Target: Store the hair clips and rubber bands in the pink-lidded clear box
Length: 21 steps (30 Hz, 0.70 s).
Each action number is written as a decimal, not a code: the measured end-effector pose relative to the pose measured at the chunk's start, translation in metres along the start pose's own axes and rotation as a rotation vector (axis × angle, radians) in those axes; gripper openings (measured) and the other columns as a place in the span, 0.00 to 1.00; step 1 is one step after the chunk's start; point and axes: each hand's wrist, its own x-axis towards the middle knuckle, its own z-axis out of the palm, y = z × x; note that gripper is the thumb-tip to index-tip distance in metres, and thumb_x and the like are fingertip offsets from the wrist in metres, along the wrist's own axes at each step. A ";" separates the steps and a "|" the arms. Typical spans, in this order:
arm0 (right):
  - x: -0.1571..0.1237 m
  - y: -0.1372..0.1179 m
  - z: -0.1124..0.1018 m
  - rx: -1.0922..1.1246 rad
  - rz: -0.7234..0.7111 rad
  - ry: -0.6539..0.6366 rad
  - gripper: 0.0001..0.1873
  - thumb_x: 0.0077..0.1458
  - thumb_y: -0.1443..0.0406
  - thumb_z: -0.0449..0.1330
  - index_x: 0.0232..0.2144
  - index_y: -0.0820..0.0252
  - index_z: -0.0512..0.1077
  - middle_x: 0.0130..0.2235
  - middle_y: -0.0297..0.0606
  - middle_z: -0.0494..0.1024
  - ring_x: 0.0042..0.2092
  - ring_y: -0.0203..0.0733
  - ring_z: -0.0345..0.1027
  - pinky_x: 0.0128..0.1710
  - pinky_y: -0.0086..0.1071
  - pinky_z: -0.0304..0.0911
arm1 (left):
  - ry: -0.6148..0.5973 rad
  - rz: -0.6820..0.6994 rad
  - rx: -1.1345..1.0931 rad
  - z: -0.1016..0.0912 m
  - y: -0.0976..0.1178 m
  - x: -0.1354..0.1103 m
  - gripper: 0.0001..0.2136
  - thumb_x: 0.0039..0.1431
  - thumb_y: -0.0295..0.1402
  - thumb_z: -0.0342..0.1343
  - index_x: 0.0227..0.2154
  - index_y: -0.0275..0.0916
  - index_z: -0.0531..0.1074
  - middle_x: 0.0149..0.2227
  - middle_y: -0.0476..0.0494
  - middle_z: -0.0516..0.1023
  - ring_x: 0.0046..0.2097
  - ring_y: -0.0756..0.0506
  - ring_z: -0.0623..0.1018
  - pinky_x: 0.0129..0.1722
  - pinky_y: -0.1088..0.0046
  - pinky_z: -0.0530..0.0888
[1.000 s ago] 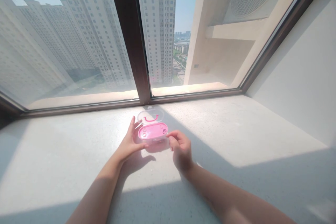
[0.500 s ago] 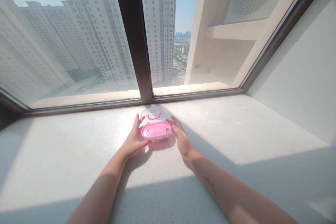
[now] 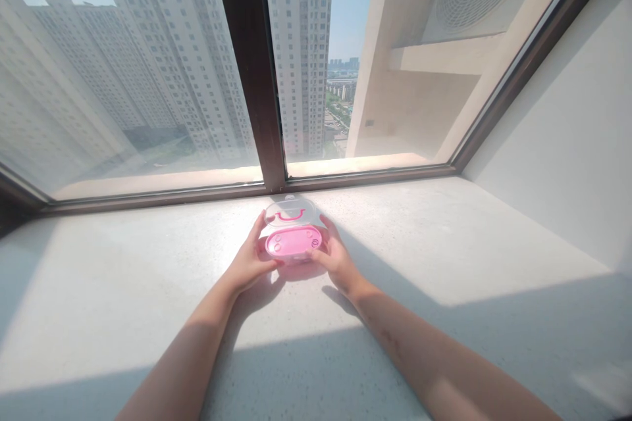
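A small oval pink box (image 3: 293,241) with a clear hinged lid (image 3: 290,212) stands open on the pale stone windowsill (image 3: 419,237), close to the window frame. My left hand (image 3: 250,260) grips the box's left end, thumb at the front and fingers behind. My right hand (image 3: 334,258) holds its right end the same way. The lid tilts back toward the glass and shows a pink curved handle mark. What lies inside the pink base I cannot make out.
A dark window frame (image 3: 257,79) with a vertical post rises just behind the box. A white side wall (image 3: 567,138) closes the sill on the right. Tall apartment blocks show through the glass. Sunlight and shadow bands cross the sill.
My right hand has moved from in front of the box to grip its right end. The box has shifted slightly farther toward the window between both hands.
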 end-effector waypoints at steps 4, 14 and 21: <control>0.000 -0.003 0.002 0.022 0.007 0.009 0.46 0.53 0.59 0.63 0.67 0.53 0.44 0.57 0.46 0.71 0.58 0.51 0.65 0.58 0.52 0.58 | 0.009 0.009 -0.073 0.002 0.005 0.000 0.48 0.45 0.30 0.69 0.65 0.55 0.47 0.67 0.36 0.50 0.56 0.34 0.72 0.52 0.55 0.73; -0.005 -0.014 0.006 0.054 0.041 -0.048 0.42 0.60 0.50 0.55 0.68 0.43 0.38 0.55 0.40 0.73 0.53 0.51 0.71 0.50 0.49 0.68 | 0.002 0.096 0.102 -0.001 0.000 -0.001 0.24 0.51 0.31 0.65 0.51 0.45 0.68 0.61 0.37 0.61 0.62 0.34 0.65 0.58 0.56 0.66; -0.003 -0.009 0.002 -0.293 -0.127 -0.006 0.24 0.62 0.49 0.52 0.58 0.43 0.66 0.64 0.33 0.62 0.65 0.48 0.52 0.65 0.52 0.45 | -0.023 0.104 0.075 -0.005 -0.005 -0.001 0.21 0.51 0.35 0.65 0.49 0.44 0.71 0.61 0.36 0.63 0.63 0.33 0.63 0.60 0.54 0.64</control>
